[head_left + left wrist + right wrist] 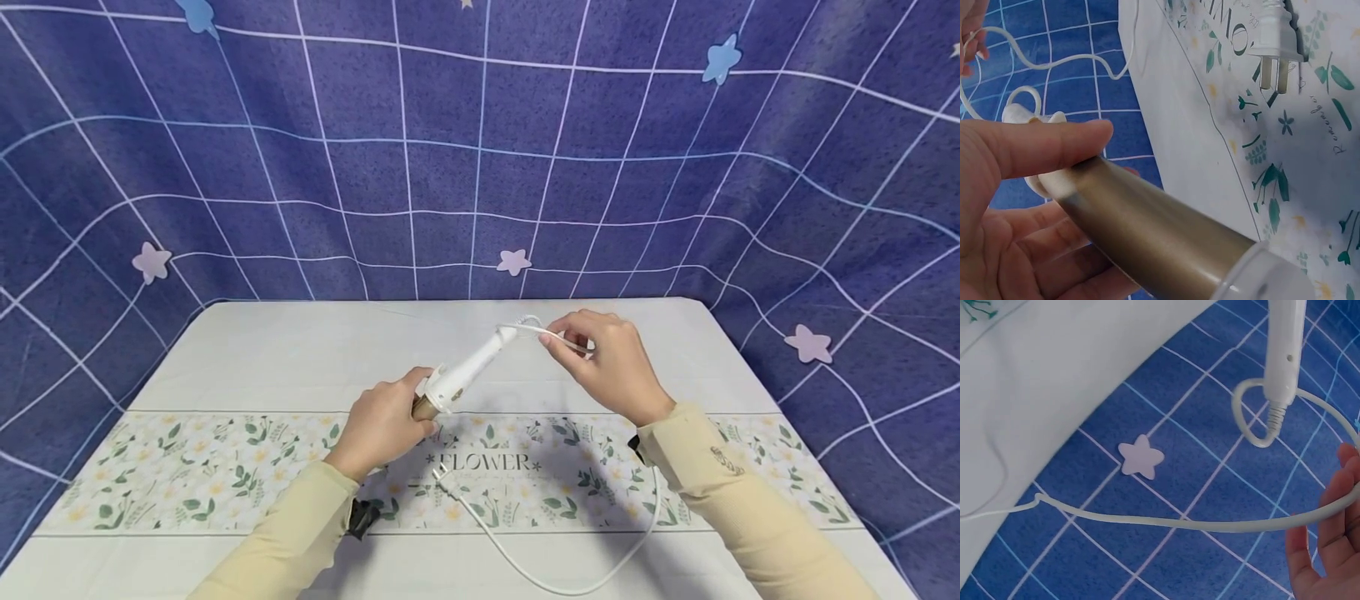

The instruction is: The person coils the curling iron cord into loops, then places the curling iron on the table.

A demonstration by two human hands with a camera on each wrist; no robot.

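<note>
1. Left hand (384, 423): fingers curl round the curling iron's (471, 368) gold barrel (1154, 228); its white handle (1284, 356) slants toward the right fingers.
2. Right hand (611, 358): thumb and fingers pinch the cord (1185, 523).
3. Plug (442, 475) lies near the left fingers.

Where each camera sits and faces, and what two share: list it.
Head: on the head, facing forward and down at the white floral-print table; left hand, right hand and beige sleeves show.
Left wrist: on that wrist, facing the gold cylindrical barrel; both hands partly show.
Right wrist: on that wrist, facing the slim white cord; right fingers show.
Head and left wrist share the white two-pronged plug.
</note>
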